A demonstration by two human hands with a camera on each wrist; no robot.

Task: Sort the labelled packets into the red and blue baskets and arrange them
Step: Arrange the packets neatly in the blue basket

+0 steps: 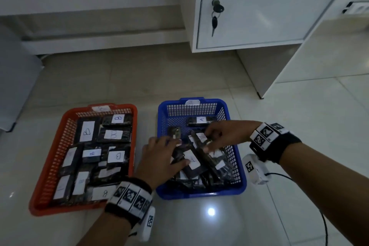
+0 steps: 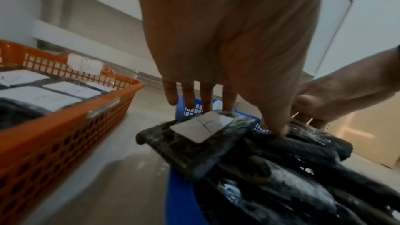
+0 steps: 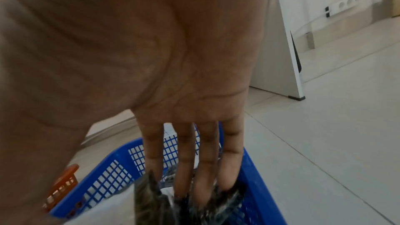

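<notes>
floor: a pale tiled floor is shown, with two baskets set side by side on it.
red basket: the red basket is placed on the left and is filled with dark packets laid flat, white labels marked "b" facing up.
blue basket: the blue basket is placed on the right; a jumbled heap of dark packets is held in its near half, and one packet marked "a" is laid flat by the far wall.
left hand: the left hand is spread over a labelled packet on the heap, thumb pressed on a neighbouring one, fingers straight.
right hand: the right hand is closed on a packet in the blue basket, thumb and fingers pinching it.
cupboard: a white cupboard is seen behind, with keys hung in its lock.
</notes>
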